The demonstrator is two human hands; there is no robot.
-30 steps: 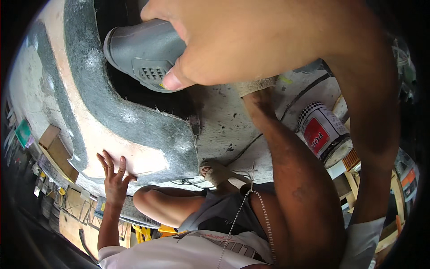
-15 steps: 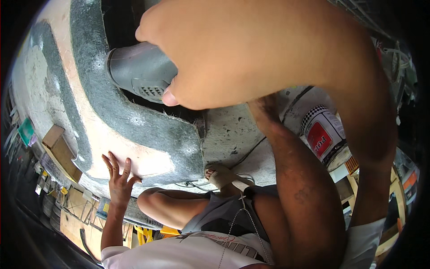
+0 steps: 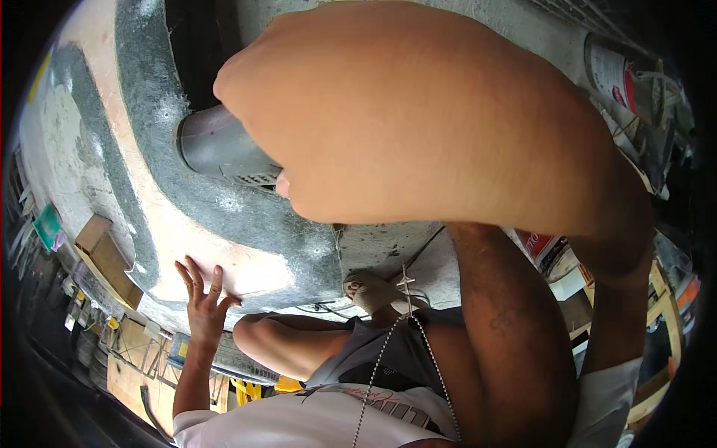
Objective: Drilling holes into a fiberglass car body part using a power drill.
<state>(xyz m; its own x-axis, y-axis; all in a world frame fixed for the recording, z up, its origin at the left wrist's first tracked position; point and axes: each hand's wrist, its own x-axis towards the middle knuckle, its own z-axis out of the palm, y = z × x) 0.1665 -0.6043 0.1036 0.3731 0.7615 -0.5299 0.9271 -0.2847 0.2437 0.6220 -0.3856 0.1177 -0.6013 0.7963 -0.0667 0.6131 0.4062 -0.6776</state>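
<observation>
My right hand is large at the top, closed round a grey power tool with vent slots. Only the tool's rounded grey end shows; its working end and most of my fingers are hidden. That visible end overlaps the cut edge of a large curved panel, which has a dark grey band, a beige strip and white scuffs; contact cannot be made out. Lower down, my left hand lies on the pale lower part of the panel with fingers spread, holding nothing.
Beyond the panel's cut edge is a dark opening. A paint can stands partly hidden behind my right arm, with another can at the upper right. A wooden block sits at the left. Cables lie near my foot.
My right hand and forearm have moved down in the picture, covering more of the tool, its vents and the paint can. The tool's visible end has shifted slightly down. My left hand stays put.
</observation>
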